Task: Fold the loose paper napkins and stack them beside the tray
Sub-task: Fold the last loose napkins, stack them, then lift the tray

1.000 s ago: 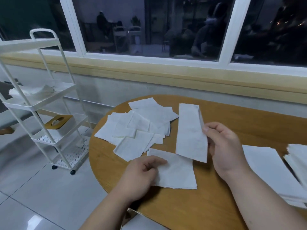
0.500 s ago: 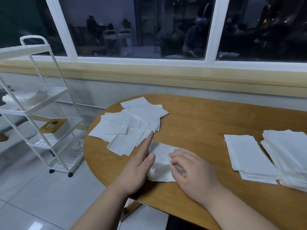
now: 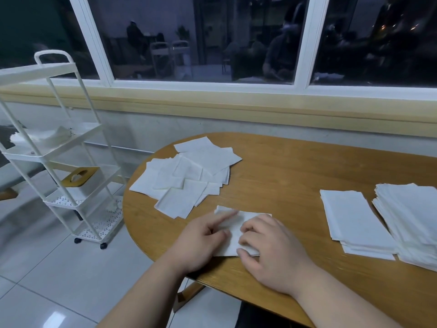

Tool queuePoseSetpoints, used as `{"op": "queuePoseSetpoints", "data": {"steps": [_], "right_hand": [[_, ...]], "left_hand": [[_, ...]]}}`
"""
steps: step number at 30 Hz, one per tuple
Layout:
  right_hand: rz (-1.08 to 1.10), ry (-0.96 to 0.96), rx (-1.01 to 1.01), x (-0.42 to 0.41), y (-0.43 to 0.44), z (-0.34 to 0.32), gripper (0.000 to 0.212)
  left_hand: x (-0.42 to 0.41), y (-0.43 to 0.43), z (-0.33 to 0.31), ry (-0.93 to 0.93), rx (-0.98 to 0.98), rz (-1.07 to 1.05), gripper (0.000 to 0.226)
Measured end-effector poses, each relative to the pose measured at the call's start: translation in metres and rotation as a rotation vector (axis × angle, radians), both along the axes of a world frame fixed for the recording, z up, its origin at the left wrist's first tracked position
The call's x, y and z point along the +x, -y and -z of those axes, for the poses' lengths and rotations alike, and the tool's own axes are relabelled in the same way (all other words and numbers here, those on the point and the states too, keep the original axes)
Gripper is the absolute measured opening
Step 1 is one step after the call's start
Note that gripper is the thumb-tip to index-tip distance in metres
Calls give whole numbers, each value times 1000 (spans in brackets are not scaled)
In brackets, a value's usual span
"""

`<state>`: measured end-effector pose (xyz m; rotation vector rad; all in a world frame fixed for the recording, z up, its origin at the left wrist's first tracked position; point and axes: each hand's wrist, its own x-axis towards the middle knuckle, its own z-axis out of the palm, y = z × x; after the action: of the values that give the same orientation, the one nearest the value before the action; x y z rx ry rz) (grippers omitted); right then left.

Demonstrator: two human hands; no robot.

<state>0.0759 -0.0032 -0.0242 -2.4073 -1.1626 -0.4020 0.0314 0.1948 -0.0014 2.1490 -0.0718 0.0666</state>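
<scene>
1. A napkin (image 3: pixel 236 223) lies flat on the table (image 3: pixel 283 176), close to its near edge, at 6 o'clock on the tabletop.
2. The left hand (image 3: pixel 201 242) rests on the napkin's left part. Its index finger is straight, points to 1 o'clock and presses the paper; the hand grasps nothing.
3. The right hand (image 3: pixel 272 252) covers the napkin's right part. Its fingers are bent with the tips on the paper and its thumb is at the near edge. I cannot tell whether it pinches the napkin or only presses it.
4. A loose pile (image 3: pixel 189 171) of unfolded napkins lies spread and overlapping at 10 o'clock from the hands, near the table's left edge.
5. A folded stack (image 3: pixel 354 218) sits at 3 o'clock from the hands, well apart from them.
6. A taller stack (image 3: pixel 411 218) lies just beside it, farther to 3 o'clock, cut by the frame edge.
7. A white cart (image 3: pixel 59 147) stands on the floor at 9 o'clock from the table, with napkins on one shelf and a tissue box (image 3: pixel 78 177) on the shelf below.
</scene>
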Motion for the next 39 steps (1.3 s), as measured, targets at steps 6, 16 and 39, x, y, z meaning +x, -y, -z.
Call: {"op": "queuePoseSetpoints", "data": {"steps": [6, 16, 39], "right_hand": [[-22, -58, 35, 0, 1, 1, 18], [134, -336, 409, 24, -6, -17, 15], [-4, -74, -235, 130, -195, -32, 25]], "left_hand": [[3, 0, 3, -81, -50, -56, 52], [-8, -58, 3, -66, -12, -208, 43], [-7, -75, 10, -27, -82, -154, 28]]}}
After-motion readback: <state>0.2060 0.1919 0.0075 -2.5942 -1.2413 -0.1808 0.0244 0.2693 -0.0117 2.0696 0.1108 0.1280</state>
